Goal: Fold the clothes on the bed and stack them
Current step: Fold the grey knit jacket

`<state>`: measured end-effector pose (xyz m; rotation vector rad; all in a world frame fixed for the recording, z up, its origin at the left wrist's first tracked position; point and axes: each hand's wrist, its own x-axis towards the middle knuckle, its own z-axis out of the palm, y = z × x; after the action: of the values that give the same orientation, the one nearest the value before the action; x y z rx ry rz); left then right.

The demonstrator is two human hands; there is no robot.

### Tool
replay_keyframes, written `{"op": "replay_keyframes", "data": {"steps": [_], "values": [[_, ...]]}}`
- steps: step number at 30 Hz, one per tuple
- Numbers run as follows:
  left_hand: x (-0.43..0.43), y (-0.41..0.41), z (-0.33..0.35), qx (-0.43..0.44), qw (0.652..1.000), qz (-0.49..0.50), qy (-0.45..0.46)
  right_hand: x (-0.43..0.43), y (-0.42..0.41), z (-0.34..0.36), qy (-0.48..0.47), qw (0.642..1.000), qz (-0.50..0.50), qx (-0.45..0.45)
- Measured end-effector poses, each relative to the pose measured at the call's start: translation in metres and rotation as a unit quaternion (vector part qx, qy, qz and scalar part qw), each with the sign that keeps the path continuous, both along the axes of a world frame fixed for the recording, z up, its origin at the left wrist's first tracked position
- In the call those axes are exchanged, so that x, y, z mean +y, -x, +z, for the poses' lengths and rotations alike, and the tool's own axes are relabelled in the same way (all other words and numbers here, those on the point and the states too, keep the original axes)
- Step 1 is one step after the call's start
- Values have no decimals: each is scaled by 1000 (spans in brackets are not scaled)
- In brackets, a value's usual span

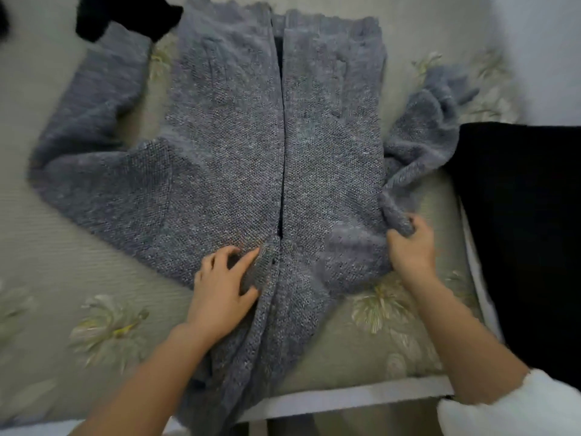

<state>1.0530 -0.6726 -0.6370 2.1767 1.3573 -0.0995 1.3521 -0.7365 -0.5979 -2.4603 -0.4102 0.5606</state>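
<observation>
A grey knitted cardigan (226, 136) lies spread front-up on the bed, its open front seam running down the middle. One sleeve stretches out flat to the left; the other sleeve (421, 130) is bunched up at the right. My left hand (220, 291) presses on the knit near the collar, just left of the seam, fingers pinching a fold. My right hand (408, 247) is closed on the near end of the bunched right sleeve. The cardigan's near end hangs over the bed's edge.
The bed cover (78, 294) is pale green with flower prints. A black garment (125, 17) lies at the far left. A large black item (518, 231) sits at the right past the bed's edge (345, 398).
</observation>
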Motion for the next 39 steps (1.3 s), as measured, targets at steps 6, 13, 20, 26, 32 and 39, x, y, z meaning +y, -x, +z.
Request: {"op": "replay_keyframes", "data": {"steps": [6,13,20,26,32,39], "values": [[-9,7,20,-27,997,7,73,-34,-3,12,191,980,29,-51],[-16,5,23,-16,998,0,62,3,95,6,60,940,334,-34],[8,0,36,-6,986,-65,151,43,111,-2,67,949,309,-7],[29,4,46,4,965,-143,220,27,102,14,85,892,441,-51],[26,2,36,4,939,-155,307,19,106,2,72,888,454,-1],[4,36,32,-134,940,-1,312,2,106,16,64,878,442,171]]}}
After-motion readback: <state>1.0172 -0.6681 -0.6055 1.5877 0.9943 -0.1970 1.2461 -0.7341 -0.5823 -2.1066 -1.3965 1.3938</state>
